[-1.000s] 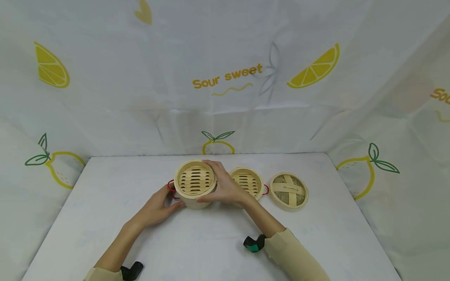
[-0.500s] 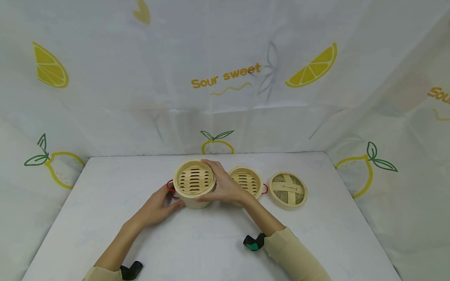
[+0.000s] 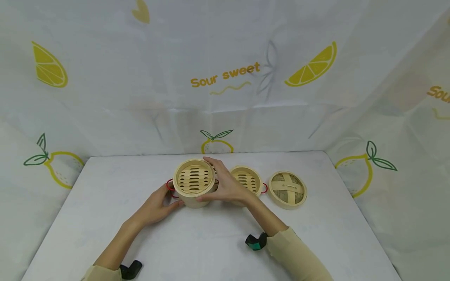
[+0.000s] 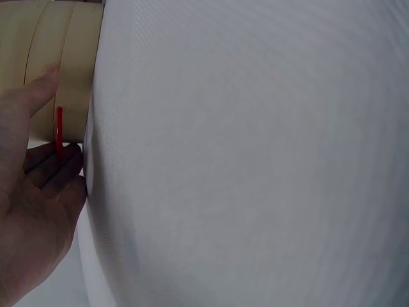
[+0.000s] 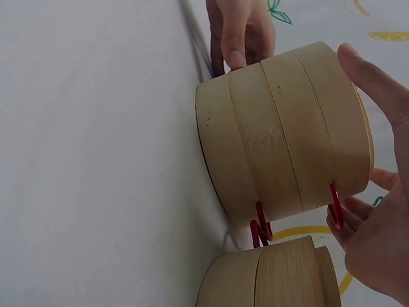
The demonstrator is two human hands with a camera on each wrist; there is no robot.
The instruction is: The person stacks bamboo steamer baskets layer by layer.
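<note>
Sleeves [image 3: 297, 257] come first, two of them, both tan, with one black thing [image 3: 131, 270] by each. Next come two hands. The left hand [image 3: 158, 207] has its thumb on the front of the stack and its other fingers bent round the left side, by the red loops. The right hand [image 3: 226, 185] holds the stack's top part, thumb in front and fingers spread round the far side.

That stack [image 3: 194, 179] is two little wooden baskets, one on top of the other, standing on the white table [image 3: 197, 249]. Two red loops [image 3: 170, 184] stick out on its left. Just to its right is one more basket [image 3: 247, 180], partly hidden by the right hand. Right of that lies one round lid [image 3: 288, 190] with crossed strips. Behind is a white cloth [image 3: 154, 70] with two lemon slices, three leafy lemons and one heart.
</note>
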